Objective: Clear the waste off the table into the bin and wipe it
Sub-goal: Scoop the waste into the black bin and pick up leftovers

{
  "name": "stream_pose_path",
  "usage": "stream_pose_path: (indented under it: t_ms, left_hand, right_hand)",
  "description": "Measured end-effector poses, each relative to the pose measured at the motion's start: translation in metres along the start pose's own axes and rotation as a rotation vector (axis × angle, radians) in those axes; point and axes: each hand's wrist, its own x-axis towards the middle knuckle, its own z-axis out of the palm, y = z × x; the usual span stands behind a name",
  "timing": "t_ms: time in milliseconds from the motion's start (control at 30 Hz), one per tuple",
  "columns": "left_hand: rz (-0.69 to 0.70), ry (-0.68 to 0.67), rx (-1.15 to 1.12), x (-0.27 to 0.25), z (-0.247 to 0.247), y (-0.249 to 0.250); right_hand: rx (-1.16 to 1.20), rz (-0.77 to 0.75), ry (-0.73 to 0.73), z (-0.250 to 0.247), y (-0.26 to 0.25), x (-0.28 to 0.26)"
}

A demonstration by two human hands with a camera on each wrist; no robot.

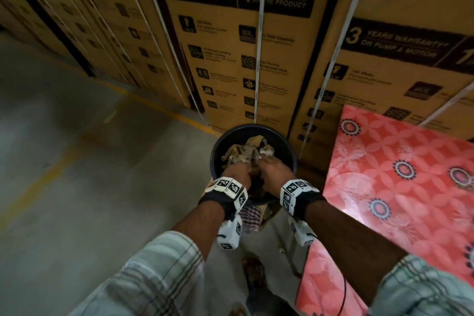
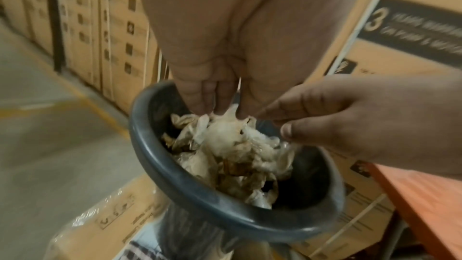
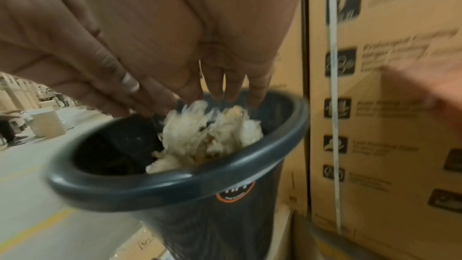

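Dark grey plastic bin [image 1: 289,147], round, with a thick rolled rim: we recorded it standing on the floor against a wall of stacked cardboard cartons [image 1: 241,41], just left of the table. An orange-ringed round label showed on its outer wall in the right wrist view.

Waste [image 1: 247,151]: we noted a crumpled heap of pale clear plastic film and brownish paper scraps, lying inside the bin and rising to about the level of the rim.

Left hand [image 1: 237,170]: we found it over the bin mouth, fingers pointing down and straight. In the left wrist view its fingertips [image 2: 220,106] touched the top of the waste without closing round it.

Right hand [image 1: 275,169]: beside the left one and also over the bin mouth. In the left wrist view its thumb and forefinger came close together at the upper edge of the plastic film; in the right wrist view its fingers hung straight down towards the heap. We could not tell whether it pinched the film or merely touched it.

Table [image 1: 410,174]: to the right of the bin, covered with a glossy red patterned cloth bearing dark ringed flower motifs.

Cartons: brown, bound with white straps, printed "3 YEARS WARRANTY ON PUMP & MOTOR".

Floor [image 1: 77,161]: grey concrete with a yellow painted line.

Wrist units: white blocks with black square markers on dark straps, one on each wrist.
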Motion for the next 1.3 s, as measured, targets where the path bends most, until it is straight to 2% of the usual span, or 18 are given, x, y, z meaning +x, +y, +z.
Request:
stream_pose_path:
  t_ms: [200, 367, 467, 600, 700, 833, 933, 1100, 1300]
  left_hand:
    - [0.212, 0.177, 0.036, -0.051, -0.015, 0.025]
    - [0.333, 0.275, 0.135, -0.079, -0.001, 0.06]
    - [0.452, 0.278, 0.122, -0.094, 0.016, 0.097]
    - [0.565, 0.197, 0.1, -0.113, 0.046, 0.154]
    - [0.626, 0.161, 0.128, -0.121, 0.07, 0.201]
    - [0.681, 0.115, 0.138, -0.121, 0.108, 0.263]
    - [0.674, 0.085, 0.123, -0.117, 0.141, 0.311]
    - [0.585, 0.043, 0.075, -0.111, 0.196, 0.382]
    - [0.521, 0.009, 0.056, -0.1, 0.253, 0.467]
  right_hand:
    - [-0.03, 0.011, 0.139, -0.02, 0.001, -0.056]
    - [-0.061, 0.058, 0.345, -0.037, 0.015, -0.117]
    - [-0.054, 0.074, 0.432, -0.047, 0.034, -0.163]
    - [-0.074, 0.211, 0.502, -0.059, 0.069, -0.227]
    - [-0.054, 0.27, 0.569, -0.064, 0.112, -0.271]
    - [-0.056, 0.348, 0.569, -0.067, 0.18, -0.323]
    - [-0.069, 0.398, 0.582, -0.067, 0.236, -0.359]
    - [-0.02, 0.423, 0.586, -0.071, 0.314, -0.396]
    - [0.126, 0.506, 0.479, -0.068, 0.408, -0.431]
